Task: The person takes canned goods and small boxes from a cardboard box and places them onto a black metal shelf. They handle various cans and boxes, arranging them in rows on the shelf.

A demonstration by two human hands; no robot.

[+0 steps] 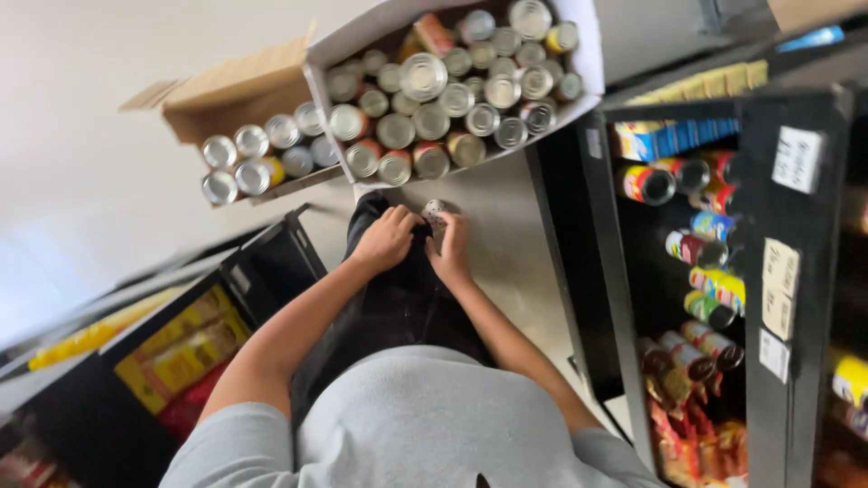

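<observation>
My left hand (387, 239) and my right hand (449, 250) are close together in front of my dark trousers, low over the floor. Between them sits a small tin can (435, 213) with a shiny top, and both hands have fingers on it. Just beyond the hands a white cardboard box (586, 54) holds several cans packed upright. To its left stands a brown cardboard box (237, 86) with several more silver-topped cans.
A black shelf unit (768, 271) on the right carries colourful cans and packets, with white labels on its upright. Another black shelf (262, 262) with yellow and red packages stands on the left. Pale floor (81, 136) lies at the upper left.
</observation>
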